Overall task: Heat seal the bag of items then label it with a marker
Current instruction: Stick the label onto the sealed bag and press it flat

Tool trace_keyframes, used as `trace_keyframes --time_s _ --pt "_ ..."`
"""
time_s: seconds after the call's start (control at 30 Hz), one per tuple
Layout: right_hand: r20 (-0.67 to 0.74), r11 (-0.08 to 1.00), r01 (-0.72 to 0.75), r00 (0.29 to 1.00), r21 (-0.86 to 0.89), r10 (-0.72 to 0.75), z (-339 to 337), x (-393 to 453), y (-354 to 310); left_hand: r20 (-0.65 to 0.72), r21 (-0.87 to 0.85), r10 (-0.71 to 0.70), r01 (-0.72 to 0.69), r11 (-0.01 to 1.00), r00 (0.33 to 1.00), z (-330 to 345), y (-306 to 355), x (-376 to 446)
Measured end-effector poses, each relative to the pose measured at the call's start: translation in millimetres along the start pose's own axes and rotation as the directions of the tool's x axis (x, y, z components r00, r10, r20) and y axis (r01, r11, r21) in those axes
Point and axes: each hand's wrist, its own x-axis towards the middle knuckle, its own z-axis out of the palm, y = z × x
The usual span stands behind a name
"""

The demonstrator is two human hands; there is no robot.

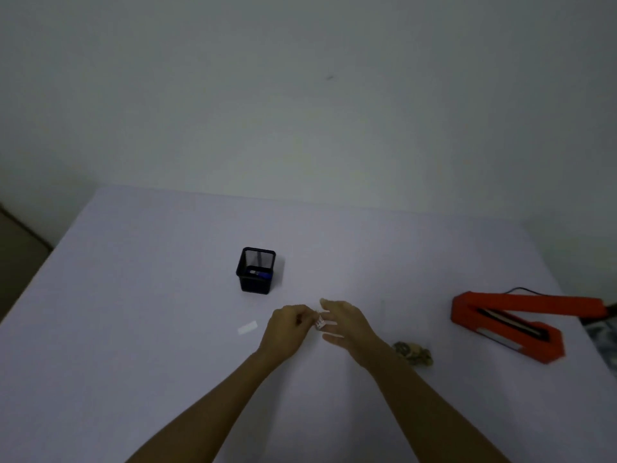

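Note:
My left hand (286, 325) and my right hand (344, 324) meet over the middle of the white table (133, 295). Between their fingertips they pinch a small clear bag (320, 322) with something whitish in it; blur hides its details. A red heat sealer (507, 320) lies open at the right, its lid raised and a black cord running behind it. A black mesh pen cup (256, 270) stands behind my hands, with a blue marker (261, 273) lying inside. A small pile of dark, brownish items (414, 353) rests by my right wrist.
A small white strip (247, 327) lies flat on the table, left of my left hand. A plain wall rises behind the table's far edge. A dark floor shows past the left edge.

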Motion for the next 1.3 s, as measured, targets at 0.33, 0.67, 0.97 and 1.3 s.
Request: trace_keyframes --time_s 0.33,0.67,0.97,1.3 --pt "-0.155 0.993 0.115 0.981 -0.016 -0.116 -123 3 0 -0.007 -0.434 -0.232 0.207 0.877 0.973 107 69 28" --pt "-0.144 0.997 0.019 0.989 -0.077 -0.030 -238 34 10 0.020 -0.401 -0.307 0.288 0.869 0.952 193 85 71" --pt "-0.129 0.955 0.008 0.990 -0.298 -0.048 -269 73 15 0.009 -0.240 -0.286 0.279 0.930 0.958 224 84 88" --pt "-0.134 0.852 0.003 0.987 -0.524 -0.086 -257 106 26 0.017 0.017 -0.262 0.262 0.965 0.965 220 71 107"
